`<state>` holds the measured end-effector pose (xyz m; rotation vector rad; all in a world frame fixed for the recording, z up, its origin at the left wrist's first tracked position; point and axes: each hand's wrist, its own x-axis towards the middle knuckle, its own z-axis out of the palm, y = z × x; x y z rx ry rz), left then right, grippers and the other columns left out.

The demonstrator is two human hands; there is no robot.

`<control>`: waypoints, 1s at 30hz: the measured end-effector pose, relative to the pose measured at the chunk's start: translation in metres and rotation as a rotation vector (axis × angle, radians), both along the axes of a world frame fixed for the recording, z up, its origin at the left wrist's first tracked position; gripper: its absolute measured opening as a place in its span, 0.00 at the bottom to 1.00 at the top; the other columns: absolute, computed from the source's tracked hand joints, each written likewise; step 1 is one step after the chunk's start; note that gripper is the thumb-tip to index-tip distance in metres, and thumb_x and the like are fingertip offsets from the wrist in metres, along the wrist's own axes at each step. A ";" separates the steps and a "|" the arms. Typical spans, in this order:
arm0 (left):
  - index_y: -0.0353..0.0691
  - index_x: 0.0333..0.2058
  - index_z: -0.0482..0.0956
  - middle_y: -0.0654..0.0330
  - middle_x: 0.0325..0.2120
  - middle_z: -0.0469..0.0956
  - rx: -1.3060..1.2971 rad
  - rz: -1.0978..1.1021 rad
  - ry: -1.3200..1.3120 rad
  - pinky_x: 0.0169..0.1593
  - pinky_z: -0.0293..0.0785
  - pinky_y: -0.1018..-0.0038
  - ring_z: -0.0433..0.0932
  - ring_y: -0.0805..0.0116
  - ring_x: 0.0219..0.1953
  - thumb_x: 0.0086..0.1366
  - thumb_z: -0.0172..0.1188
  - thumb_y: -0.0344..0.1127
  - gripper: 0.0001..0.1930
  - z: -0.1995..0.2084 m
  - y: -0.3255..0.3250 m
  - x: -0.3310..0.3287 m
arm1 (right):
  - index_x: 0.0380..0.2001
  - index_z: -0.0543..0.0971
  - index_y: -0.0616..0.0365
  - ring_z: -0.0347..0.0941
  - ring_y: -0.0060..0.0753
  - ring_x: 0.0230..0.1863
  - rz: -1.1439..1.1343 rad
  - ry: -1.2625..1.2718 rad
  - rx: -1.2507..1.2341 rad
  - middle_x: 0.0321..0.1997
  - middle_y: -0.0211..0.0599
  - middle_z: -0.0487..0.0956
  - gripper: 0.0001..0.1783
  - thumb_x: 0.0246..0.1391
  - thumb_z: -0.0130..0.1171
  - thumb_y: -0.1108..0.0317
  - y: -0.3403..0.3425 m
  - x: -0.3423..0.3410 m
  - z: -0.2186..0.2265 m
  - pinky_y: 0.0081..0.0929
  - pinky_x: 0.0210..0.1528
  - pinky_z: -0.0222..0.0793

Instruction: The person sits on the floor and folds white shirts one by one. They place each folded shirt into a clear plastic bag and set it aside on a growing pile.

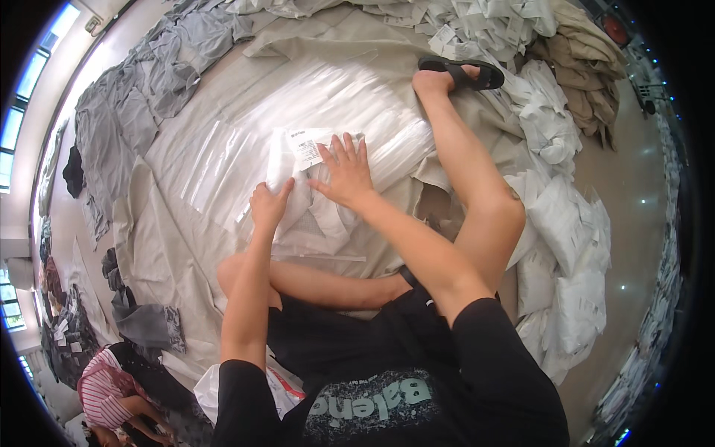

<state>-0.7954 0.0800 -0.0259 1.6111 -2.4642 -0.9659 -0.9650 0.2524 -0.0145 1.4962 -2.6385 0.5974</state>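
Note:
In front of my crossed legs lies a clear plastic bag (313,257) with a folded whitish garment (309,220) inside. A white printed label (305,149) shows at its far end. My left hand (269,203) is closed on the bag's left edge, thumb on top. Spread and flat, my right hand (346,173) rests over the far right part of the bag, its fingertips next to the label. Just beyond both hands, many clear plastic bags (372,97) lie fanned out on a beige cloth (179,246).
Grey garments (112,127) are heaped at the far left. White bagged packages (562,298) pile up along my right side, with brown cloth (585,67) beyond them. A person in a striped top (108,387) bends over dark fabric at the lower left.

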 end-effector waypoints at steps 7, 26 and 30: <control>0.22 0.56 0.78 0.31 0.55 0.80 -0.085 0.066 -0.222 0.64 0.73 0.51 0.79 0.37 0.60 0.54 0.68 0.79 0.56 -0.006 0.008 -0.011 | 0.85 0.44 0.39 0.24 0.56 0.88 -0.032 -0.075 0.163 0.89 0.47 0.36 0.60 0.62 0.43 0.17 0.004 0.001 -0.048 0.61 0.85 0.14; 0.38 0.69 0.72 0.49 0.66 0.76 0.816 -0.038 1.083 0.68 0.76 0.57 0.80 0.56 0.63 0.80 0.55 0.51 0.29 0.156 -0.074 0.038 | 0.72 0.64 0.70 0.80 0.32 0.61 -0.028 -1.624 -0.553 0.61 0.50 0.82 0.49 0.63 0.71 0.45 0.077 0.017 0.168 0.28 0.58 0.77; 0.37 0.64 0.76 0.55 0.45 0.81 0.677 -0.237 0.741 0.57 0.79 0.64 0.82 0.65 0.47 0.79 0.54 0.48 0.25 0.150 -0.057 0.000 | 0.71 0.66 0.71 0.80 0.35 0.61 -0.221 -1.291 -0.804 0.63 0.49 0.81 0.42 0.68 0.66 0.48 0.163 -0.040 0.258 0.33 0.63 0.76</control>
